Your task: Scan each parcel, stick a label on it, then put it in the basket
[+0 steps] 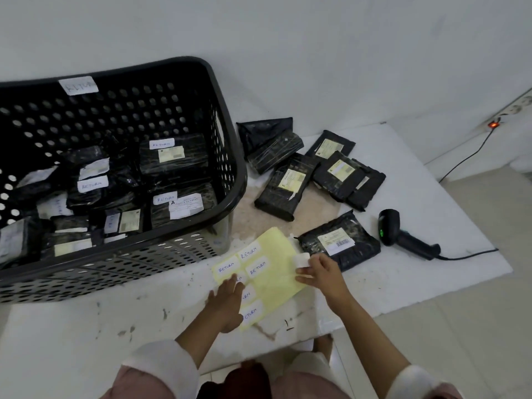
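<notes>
1. We see a white wall and a pale tiled floor; a cable runs down from a power strip (515,109) at 2 o'clock.
2. The desk (417,180) is white, worn and stained in the middle.
3. The black basket (230,156), at 10 o'clock, holds many parcels with "RETURN" labels, so we judge that most of the work is done.
4. Several unlabelled parcels (290,182) wait at 1 o'clock; the nearest parcel (339,243) lies just beside the right hand.
5. The label sheet (276,272) is pressed flat by the left hand (227,303), its fingers straight.
6. The scanner (403,234) rests at 3 o'clock.
7. The right hand (322,272) pinches a peeled label (301,259), not yet stuck.
</notes>
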